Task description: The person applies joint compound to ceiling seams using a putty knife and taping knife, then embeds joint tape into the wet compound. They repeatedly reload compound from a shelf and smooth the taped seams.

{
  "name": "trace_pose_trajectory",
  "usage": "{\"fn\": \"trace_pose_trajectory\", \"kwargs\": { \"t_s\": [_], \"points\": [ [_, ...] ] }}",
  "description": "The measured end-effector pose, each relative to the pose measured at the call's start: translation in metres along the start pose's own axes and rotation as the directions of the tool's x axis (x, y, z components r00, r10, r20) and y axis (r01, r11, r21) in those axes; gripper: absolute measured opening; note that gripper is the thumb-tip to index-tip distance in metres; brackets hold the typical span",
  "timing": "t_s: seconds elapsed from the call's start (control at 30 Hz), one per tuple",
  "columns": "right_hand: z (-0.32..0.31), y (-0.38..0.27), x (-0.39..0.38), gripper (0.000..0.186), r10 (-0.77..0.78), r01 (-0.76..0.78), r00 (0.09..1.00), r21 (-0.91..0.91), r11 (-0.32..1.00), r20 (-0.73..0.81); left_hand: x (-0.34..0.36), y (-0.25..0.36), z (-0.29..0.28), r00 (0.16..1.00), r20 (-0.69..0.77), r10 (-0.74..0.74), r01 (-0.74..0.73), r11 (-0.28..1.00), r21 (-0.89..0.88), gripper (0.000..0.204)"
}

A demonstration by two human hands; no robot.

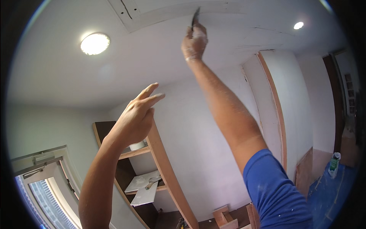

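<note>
Overhead, my right hand (195,41) is closed round a putty knife (196,17), its blade up against the white ceiling (152,53). White filler smears the fingers and wrist. Around the blade runs a paler, smoothed strip of filler (171,13). My left hand (139,110) is raised lower down, in front of the shelf unit, two fingers stretched out and holding nothing. The other fingers of that hand are partly hidden.
A wooden shelf unit (167,168) holds white boards (145,195) with a scraper (153,182) on them. Round lights (95,43) sit in the ceiling. A boxed column (288,103) stands right, near a blue floor sheet (329,191). A door (61,179) is lower left.
</note>
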State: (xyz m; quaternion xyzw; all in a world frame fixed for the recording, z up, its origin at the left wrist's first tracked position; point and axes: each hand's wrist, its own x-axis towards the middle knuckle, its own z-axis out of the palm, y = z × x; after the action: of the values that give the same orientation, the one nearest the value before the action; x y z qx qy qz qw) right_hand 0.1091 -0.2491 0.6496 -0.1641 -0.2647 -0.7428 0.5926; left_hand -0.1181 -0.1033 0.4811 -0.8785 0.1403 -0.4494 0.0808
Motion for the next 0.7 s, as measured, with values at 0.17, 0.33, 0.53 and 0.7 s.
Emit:
{"fn": "trace_pose_trajectory", "kwargs": {
  "t_s": [0.17, 0.33, 0.53, 0.7],
  "points": [
    [0.056, -0.079, -0.055, 0.038, 0.026, -0.029, 0.998, 0.048, 0.998, 0.05, -0.068, -0.012, -0.03, 0.996, -0.011, -0.086, 0.086, 0.996, 0.027, 0.051],
    [0.081, -0.109, -0.081, 0.044, 0.04, -0.045, 0.996, 0.05, 0.998, 0.086, -0.112, -0.031, -0.036, 0.985, -0.021, -0.171, 0.17, 0.985, -0.028, 0.053],
    [0.098, -0.12, -0.12, 0.044, -0.017, -0.012, 0.97, 0.115, 0.993, 0.242, -0.134, -0.049, -0.032, 0.979, -0.021, -0.205, 0.202, 0.976, -0.086, 0.055],
    [0.065, -0.118, -0.136, 0.023, -0.123, 0.069, 0.955, 0.202, 0.977, 0.268, -0.158, -0.056, -0.034, 0.966, -0.03, -0.258, 0.254, 0.962, -0.105, 0.055]
  ]
}}
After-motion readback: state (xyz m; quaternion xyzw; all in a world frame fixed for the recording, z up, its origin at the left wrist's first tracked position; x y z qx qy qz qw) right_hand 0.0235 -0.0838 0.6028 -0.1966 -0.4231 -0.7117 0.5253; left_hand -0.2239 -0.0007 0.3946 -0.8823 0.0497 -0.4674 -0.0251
